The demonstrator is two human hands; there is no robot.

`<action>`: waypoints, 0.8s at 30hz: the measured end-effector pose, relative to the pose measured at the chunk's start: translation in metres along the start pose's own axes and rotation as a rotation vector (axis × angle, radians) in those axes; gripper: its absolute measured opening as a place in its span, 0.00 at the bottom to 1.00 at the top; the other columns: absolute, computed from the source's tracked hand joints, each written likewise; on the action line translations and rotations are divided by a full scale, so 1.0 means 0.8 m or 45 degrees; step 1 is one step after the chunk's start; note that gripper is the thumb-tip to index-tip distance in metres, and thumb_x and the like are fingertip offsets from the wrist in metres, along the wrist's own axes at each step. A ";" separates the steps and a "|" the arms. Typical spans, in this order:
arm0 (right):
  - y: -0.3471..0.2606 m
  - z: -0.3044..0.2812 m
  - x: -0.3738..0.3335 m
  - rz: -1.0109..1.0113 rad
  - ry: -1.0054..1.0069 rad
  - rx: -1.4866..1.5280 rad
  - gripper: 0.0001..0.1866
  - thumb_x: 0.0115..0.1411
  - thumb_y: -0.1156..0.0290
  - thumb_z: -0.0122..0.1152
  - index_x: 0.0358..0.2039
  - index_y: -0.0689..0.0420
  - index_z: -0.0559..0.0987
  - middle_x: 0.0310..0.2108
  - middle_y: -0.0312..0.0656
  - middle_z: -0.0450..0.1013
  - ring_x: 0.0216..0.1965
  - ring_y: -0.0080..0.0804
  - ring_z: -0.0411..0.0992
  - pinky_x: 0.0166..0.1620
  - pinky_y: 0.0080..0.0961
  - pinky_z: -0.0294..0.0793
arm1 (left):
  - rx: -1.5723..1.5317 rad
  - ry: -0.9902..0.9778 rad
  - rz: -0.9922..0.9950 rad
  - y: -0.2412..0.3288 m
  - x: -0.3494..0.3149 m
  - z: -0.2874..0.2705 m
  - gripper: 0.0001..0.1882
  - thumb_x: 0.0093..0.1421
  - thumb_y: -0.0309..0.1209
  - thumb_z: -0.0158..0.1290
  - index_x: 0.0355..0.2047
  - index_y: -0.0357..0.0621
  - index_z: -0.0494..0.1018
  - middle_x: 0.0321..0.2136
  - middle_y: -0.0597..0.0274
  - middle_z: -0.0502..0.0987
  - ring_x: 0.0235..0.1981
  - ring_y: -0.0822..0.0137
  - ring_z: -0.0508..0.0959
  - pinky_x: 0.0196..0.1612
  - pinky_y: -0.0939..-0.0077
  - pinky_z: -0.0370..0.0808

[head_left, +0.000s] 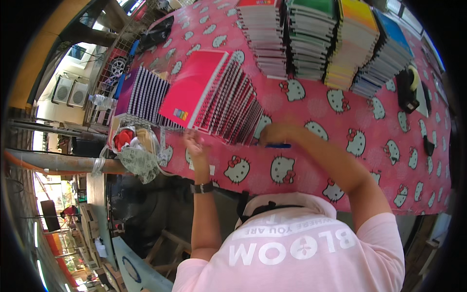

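Note:
A tall, leaning stack of spiral-bound notebooks with bright pink covers (193, 87) is in front of me on the table. My left hand (195, 144), with a dark band on its wrist, is at the stack's near left corner, its fingers apart and slightly blurred. Just right of the stack's near end is my right hand (273, 134), blurred and with its fingers curled. A slim blue object (279, 145) shows beneath that hand and seems to be gripped in it; its kind is unclear.
Purple notebooks (141, 95) stand left of the pink ones. Red (265, 44), green (311, 44), yellow (354, 44) and blue notebook stacks (386, 56) line the far side. A tape dispenser (410, 90) lies at right. A cloth-filled bag (138, 151) hangs by the table's left edge.

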State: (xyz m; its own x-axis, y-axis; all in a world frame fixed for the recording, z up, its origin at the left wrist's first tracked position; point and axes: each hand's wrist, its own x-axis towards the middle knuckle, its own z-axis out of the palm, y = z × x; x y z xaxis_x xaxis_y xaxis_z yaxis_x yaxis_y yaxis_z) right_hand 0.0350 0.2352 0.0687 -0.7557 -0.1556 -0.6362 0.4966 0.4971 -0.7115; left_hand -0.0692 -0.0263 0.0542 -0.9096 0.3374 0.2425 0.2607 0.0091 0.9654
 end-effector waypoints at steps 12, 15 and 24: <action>0.008 0.101 0.002 -0.338 1.044 -0.643 0.31 0.46 0.66 0.57 0.53 0.61 0.66 0.57 0.54 0.60 0.61 0.46 0.53 0.55 0.55 0.52 | 0.914 -0.362 0.424 -0.091 0.017 0.017 0.28 0.35 0.31 0.68 0.39 0.38 0.73 0.36 0.50 0.77 0.36 0.49 0.77 0.39 0.61 0.72; -0.004 0.092 0.026 -0.301 0.986 -0.412 0.34 0.46 0.69 0.55 0.56 0.62 0.62 0.58 0.56 0.58 0.63 0.48 0.51 0.57 0.54 0.51 | 0.841 -0.267 0.443 -0.073 0.015 0.030 0.27 0.36 0.31 0.68 0.39 0.38 0.73 0.35 0.49 0.78 0.36 0.52 0.77 0.41 0.62 0.72; 0.006 0.026 0.094 -0.513 1.250 -0.157 0.31 0.44 0.73 0.52 0.52 0.68 0.66 0.57 0.60 0.58 0.62 0.52 0.52 0.59 0.48 0.53 | 0.606 -0.292 -0.085 -0.065 0.075 0.071 0.33 0.34 0.34 0.70 0.40 0.34 0.71 0.33 0.49 0.77 0.37 0.54 0.77 0.40 0.65 0.73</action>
State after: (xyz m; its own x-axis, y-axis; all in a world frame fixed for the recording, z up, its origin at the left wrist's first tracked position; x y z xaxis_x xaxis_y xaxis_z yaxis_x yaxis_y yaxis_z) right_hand -0.0107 0.2080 0.0110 -0.8948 0.4007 0.1970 0.1286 0.6538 -0.7457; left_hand -0.1191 0.0468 0.0134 -0.8492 0.5180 0.1030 0.3709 0.4460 0.8146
